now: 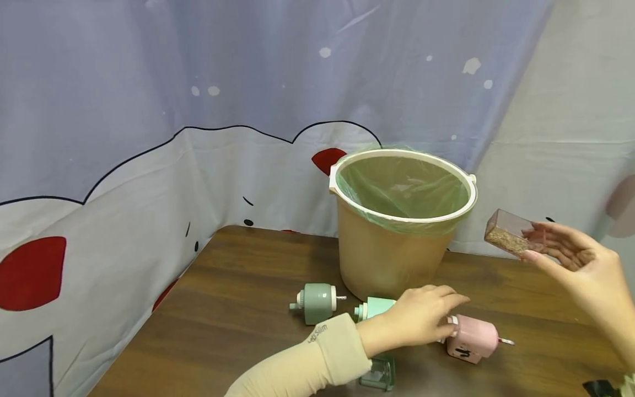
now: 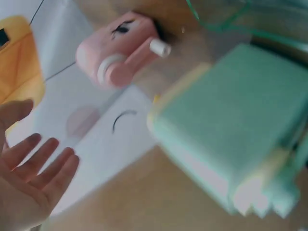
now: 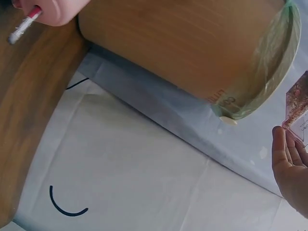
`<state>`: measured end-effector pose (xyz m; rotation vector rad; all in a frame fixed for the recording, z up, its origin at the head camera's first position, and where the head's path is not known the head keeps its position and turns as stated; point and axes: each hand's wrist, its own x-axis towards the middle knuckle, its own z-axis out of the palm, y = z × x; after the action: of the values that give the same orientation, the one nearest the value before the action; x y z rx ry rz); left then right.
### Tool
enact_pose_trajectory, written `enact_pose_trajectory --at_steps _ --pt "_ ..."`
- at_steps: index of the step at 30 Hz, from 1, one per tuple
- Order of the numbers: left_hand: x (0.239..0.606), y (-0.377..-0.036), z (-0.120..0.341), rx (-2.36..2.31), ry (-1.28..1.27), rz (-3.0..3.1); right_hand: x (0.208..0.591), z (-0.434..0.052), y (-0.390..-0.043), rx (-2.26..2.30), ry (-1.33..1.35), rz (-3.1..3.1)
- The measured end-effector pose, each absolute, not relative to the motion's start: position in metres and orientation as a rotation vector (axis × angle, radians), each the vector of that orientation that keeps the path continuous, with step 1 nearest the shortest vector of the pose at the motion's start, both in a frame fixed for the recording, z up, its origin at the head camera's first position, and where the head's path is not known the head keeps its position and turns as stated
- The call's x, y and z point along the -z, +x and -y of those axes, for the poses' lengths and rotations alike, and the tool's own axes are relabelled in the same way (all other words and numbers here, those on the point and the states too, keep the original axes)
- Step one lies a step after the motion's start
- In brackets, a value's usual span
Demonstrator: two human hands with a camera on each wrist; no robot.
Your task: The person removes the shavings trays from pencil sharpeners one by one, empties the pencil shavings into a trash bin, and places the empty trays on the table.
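My right hand (image 1: 585,264) pinches a clear pinkish pencil-sharpener drawer (image 1: 508,236) by one end, raised to the right of the bin. Pencil shavings lie inside that drawer. In the head view my left hand (image 1: 416,317) hovers with loose fingers beside the pink pencil sharpener (image 1: 473,337), which has a pencil sticking out of it. The left wrist view shows those fingers spread, holding nothing. Partly hidden behind this hand is a mint sharpener (image 1: 379,305). A dark green sharpener (image 1: 318,303), also with a pencil tip showing, lies further left.
A tan bin (image 1: 387,259) lined with a thin green bag stands at the back of the wooden table (image 1: 238,309). A green clear drawer (image 1: 379,377) lies near the front, partly behind the left sleeve. A printed curtain (image 1: 248,71) hangs behind.
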<state>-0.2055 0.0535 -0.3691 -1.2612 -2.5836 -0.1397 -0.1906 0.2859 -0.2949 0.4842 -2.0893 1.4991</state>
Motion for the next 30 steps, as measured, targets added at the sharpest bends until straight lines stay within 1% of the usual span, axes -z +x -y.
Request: enact_pose_trajectory --at_steps 4,7,11,15,20,26,30 --pt "0.358 -0.206 -0.015 0.485 -1.203 2.444 0.288 -0.283 -0.193 -1.609 0.544 2.03" --pt "0.356 -0.214 0.015 0.899 -1.089 2.414 0.286 -0.282 -0.194 -1.676 0.569 1.996" --pt "0.352 -0.237 0.051 1.392 -0.823 2.337 0.282 -0.281 -0.195 -1.652 0.554 2.0" --pt "0.34 -0.266 0.083 1.609 -0.59 2.189 0.274 -0.277 -0.197 -1.621 0.538 2.029" --pt "0.313 -0.298 0.102 1.595 -0.388 2.099 0.258 -0.268 -0.203 -1.574 0.495 2.096" --pt "0.276 -0.328 0.099 1.201 -0.243 2.346 0.234 -0.258 -0.223 -1.437 0.467 2.235" --pt "0.259 -0.341 0.095 0.99 -0.183 2.528 0.22 -0.254 -0.236 -1.477 0.468 2.255"
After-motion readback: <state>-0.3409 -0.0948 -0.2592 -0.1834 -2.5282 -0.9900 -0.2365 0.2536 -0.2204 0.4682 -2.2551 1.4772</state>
